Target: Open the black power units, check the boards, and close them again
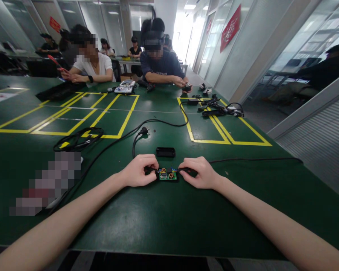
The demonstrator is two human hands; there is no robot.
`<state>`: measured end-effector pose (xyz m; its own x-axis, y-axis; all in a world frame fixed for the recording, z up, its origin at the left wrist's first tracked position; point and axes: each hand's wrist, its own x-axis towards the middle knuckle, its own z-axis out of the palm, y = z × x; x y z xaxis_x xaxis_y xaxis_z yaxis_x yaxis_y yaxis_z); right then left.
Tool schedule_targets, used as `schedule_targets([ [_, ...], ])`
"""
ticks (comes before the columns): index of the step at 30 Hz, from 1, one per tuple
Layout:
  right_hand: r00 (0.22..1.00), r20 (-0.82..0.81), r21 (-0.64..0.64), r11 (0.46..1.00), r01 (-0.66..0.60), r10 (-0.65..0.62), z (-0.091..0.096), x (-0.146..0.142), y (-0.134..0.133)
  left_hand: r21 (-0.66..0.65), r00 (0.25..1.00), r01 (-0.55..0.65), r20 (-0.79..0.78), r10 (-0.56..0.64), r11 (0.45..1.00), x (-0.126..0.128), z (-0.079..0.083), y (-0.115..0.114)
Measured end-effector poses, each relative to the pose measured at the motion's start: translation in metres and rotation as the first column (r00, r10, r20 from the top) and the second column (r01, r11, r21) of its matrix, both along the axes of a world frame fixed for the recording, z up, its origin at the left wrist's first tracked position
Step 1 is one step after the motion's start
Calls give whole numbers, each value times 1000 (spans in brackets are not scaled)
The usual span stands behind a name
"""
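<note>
A small green circuit board (168,175) with two copper-wound coils lies between my hands, close to the table top. At its left end, my left hand (142,171) pinches the black power cord (134,146), whose plug (144,130) rests farther out on the table. My right hand (199,172) is closed on the black cable (243,159) at the board's right end; this cable trails off to the right. Blue and yellow wires show near both ends of the board. Just beyond it sits an open black plastic case half (165,152), hollow side up.
Yellow tape (211,142) marks rectangles on the green table (124,218). A coiled black cable (81,138) and a blurred-out object (51,180) lie at left. More cables and adapters (214,109) are at far right. Two people (161,67) (94,64) sit across the table.
</note>
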<state>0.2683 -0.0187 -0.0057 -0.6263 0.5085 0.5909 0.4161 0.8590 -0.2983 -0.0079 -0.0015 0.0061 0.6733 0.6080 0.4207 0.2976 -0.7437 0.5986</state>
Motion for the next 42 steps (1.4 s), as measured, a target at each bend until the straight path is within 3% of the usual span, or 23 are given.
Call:
schedule_targets([
  [10,984,57,12,986,168,-169,-6,-3,7,10,987,-155,-43,155,988,2,-6,5],
  [15,984,75,-54,984,169,-165,-6,-3,9,8,985,-163,-62,163,987,1,-6,5],
  [21,976,111,36,982,183,-186,-5,-3,8,55,984,-164,-63,167,985,0,-6,4],
  [25,984,126,3,992,124,-123,-6,0,10,95,981,-166,-85,174,982,0,-5,4],
  [31,988,154,-76,996,36,-24,-6,6,14,43,983,-144,-113,148,989,-1,-5,7],
  [42,980,198,-14,1000,22,-19,-8,9,17,23,985,-141,-99,143,990,-2,-6,6],
])
